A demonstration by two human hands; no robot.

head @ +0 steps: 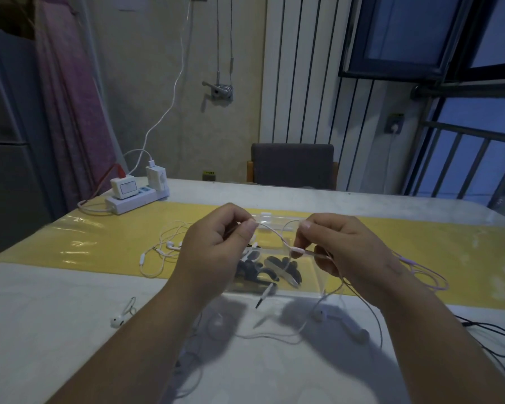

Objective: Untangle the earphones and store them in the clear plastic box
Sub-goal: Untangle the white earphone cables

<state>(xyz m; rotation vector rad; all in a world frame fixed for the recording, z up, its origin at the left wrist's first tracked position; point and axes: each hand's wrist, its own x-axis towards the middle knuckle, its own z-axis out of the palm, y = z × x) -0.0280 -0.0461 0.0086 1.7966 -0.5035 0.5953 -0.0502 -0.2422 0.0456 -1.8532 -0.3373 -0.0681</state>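
Observation:
My left hand (216, 246) and my right hand (341, 249) are both pinched on one pale pink earphone cable (274, 233), which arcs between them above the clear plastic box (318, 275). The box lies on the table with several dark pieces inside. From the right hand the cable's jack (264, 294) dangles over the box's front edge, and pink loops (426, 275) trail off to the right. A white earphone set (164, 252) lies tangled left of the box. Loose white earbuds (117, 320) (359, 333) rest on the near table.
A white power strip (137, 199) with chargers sits at the table's far left corner. A black cable (496, 336) runs along the right edge. A yellow mat (420, 243) crosses the table. A chair (293, 164) stands behind the far edge.

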